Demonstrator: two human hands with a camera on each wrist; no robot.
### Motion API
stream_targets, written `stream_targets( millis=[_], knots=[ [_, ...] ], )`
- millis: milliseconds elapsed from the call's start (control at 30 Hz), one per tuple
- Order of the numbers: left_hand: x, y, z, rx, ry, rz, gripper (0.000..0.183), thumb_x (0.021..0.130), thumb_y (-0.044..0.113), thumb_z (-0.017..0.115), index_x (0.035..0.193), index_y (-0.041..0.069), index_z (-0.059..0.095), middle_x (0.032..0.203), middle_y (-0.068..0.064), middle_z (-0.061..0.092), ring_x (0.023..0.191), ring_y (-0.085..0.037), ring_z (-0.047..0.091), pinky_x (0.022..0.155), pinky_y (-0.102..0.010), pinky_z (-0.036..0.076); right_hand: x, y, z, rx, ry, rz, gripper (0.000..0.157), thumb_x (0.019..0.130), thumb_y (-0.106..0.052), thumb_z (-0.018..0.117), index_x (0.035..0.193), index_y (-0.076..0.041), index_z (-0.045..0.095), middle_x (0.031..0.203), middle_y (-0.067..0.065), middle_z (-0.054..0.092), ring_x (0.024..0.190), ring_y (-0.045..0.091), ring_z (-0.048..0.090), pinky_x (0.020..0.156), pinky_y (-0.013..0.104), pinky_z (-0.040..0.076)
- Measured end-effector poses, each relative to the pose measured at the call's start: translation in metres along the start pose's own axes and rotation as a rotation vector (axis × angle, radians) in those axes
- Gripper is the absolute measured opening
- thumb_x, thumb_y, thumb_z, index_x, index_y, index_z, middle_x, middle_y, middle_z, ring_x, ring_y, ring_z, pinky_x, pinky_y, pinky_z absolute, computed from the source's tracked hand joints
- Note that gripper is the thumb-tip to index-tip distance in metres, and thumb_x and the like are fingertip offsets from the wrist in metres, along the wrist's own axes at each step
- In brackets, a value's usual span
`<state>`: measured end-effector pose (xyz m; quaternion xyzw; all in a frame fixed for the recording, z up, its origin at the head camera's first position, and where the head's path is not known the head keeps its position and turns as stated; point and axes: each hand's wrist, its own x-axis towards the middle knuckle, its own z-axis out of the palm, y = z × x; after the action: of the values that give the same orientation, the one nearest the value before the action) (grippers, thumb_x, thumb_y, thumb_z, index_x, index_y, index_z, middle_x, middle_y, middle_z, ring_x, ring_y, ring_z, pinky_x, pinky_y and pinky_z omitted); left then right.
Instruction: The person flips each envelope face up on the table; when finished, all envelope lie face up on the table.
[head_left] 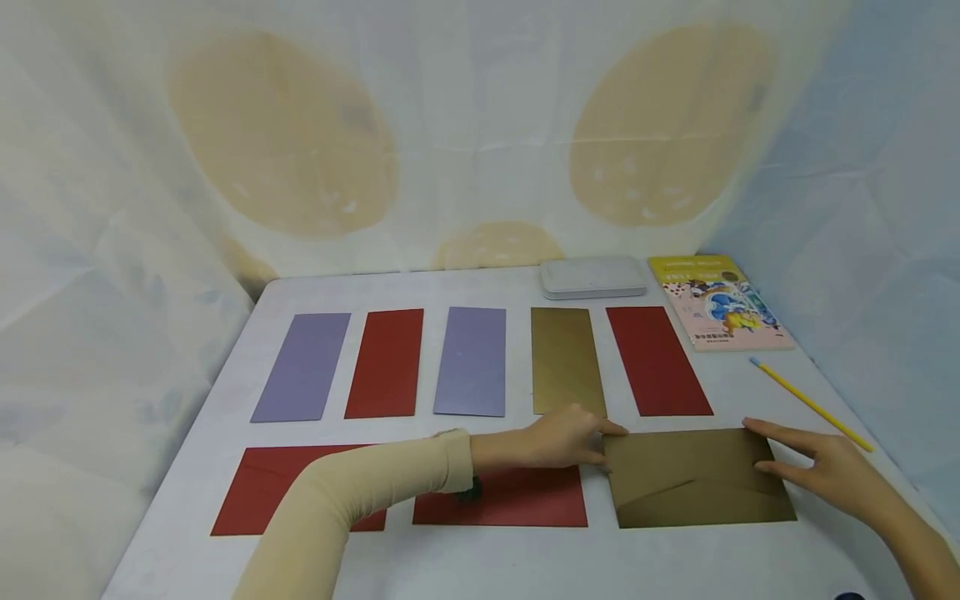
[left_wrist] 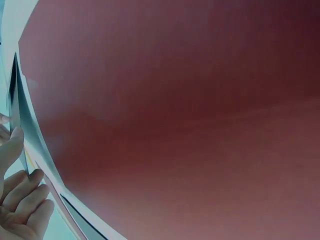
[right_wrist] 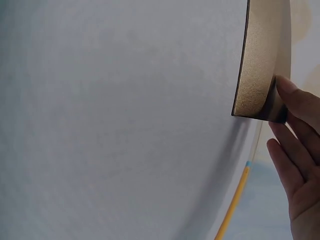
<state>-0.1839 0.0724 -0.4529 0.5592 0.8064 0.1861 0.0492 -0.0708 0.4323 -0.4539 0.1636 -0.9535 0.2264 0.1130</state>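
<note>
A gold paper rectangle (head_left: 697,492), with a bent line across its surface, is held between both hands at the front right of the table. My left hand (head_left: 562,437) pinches its left end, and the forearm crosses above two red paper rectangles (head_left: 517,504). At the other end, the thumb and fingers of my right hand (head_left: 840,467) pinch the edge. In the right wrist view the gold paper (right_wrist: 260,60) bends and casts a shadow on the table. Red paper (left_wrist: 190,120) fills most of the left wrist view, with my left hand (left_wrist: 22,195) at its left edge.
Behind lies a row of upright paper rectangles: purple (head_left: 300,367), red (head_left: 384,362), purple (head_left: 471,358), gold (head_left: 566,358) and red (head_left: 660,358). A pale flat case (head_left: 592,277), a colourful book (head_left: 723,308) and a yellow pencil (head_left: 813,404) lie at the back and right.
</note>
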Motion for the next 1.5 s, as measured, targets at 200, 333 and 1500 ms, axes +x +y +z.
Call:
stream_targets(
  millis=[200, 333, 1500],
  knots=[
    [0.004, -0.003, 0.007, -0.003, -0.024, -0.005, 0.049, 0.078, 0.034, 0.081, 0.122, 0.016, 0.069, 0.108, 0.008, 0.070, 0.081, 0.005, 0.059, 0.068, -0.006, 0.041, 0.000, 0.001, 0.000, 0.034, -0.089, 0.088, 0.054, 0.073, -0.022, 0.084, 0.124, -0.016, 0.068, 0.120, -0.011, 0.062, 0.106, -0.020, 0.042, 0.075, 0.002, 0.040],
    [0.004, -0.002, 0.010, -0.004, -0.026, -0.008, 0.049, 0.078, 0.036, 0.081, 0.121, 0.016, 0.070, 0.108, 0.008, 0.070, 0.078, 0.005, 0.058, 0.065, -0.006, 0.040, -0.001, 0.001, -0.001, -0.005, -0.146, 0.116, 0.053, 0.075, -0.029, 0.082, 0.124, -0.017, 0.068, 0.120, -0.005, 0.065, 0.105, -0.018, 0.043, 0.074, 0.006, 0.043],
    [0.085, -0.002, 0.000, 0.298, -0.143, -0.195, 0.080, 0.084, 0.057, 0.066, 0.144, 0.009, 0.046, 0.143, -0.005, 0.049, 0.130, -0.015, 0.046, 0.097, -0.023, 0.043, 0.097, -0.005, -0.012, -0.023, -0.340, 0.206, 0.053, 0.092, -0.031, 0.065, 0.133, 0.002, 0.055, 0.114, 0.031, 0.061, 0.090, 0.035, 0.056, 0.069, 0.044, 0.052]
  ],
)
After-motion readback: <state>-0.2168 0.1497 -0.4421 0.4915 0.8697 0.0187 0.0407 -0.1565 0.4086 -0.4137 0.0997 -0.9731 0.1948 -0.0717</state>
